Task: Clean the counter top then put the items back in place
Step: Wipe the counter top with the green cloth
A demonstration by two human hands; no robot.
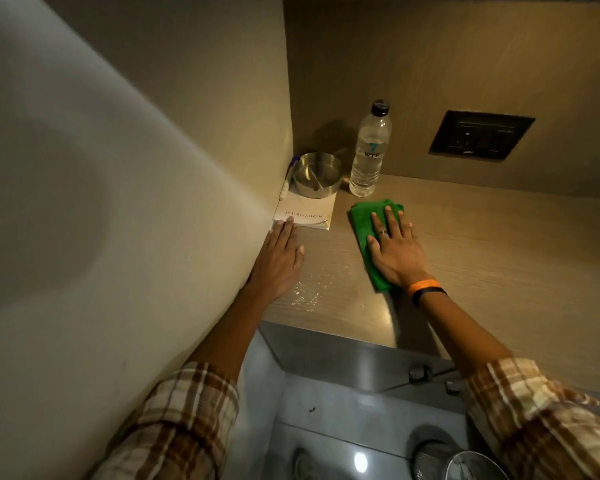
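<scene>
My right hand (395,247) lies flat, fingers spread, pressing a green cloth (362,225) onto the wooden counter top (499,258). My left hand (279,259) rests flat on the counter against the left wall, its fingertips touching the near edge of a white card (307,213) with printed lettering. A steel bowl (317,174) sits on the far part of the card in the corner. A clear water bottle (368,154) with a dark cap stands upright just right of the bowl. White specks (309,292) lie scattered on the counter between my hands.
A pen (286,181) leans along the left wall beside the bowl. A dark wall socket (482,135) sits on the back panel to the right. A grey floor with round objects (471,462) shows below the counter's front edge. The left wall (118,202) stands close.
</scene>
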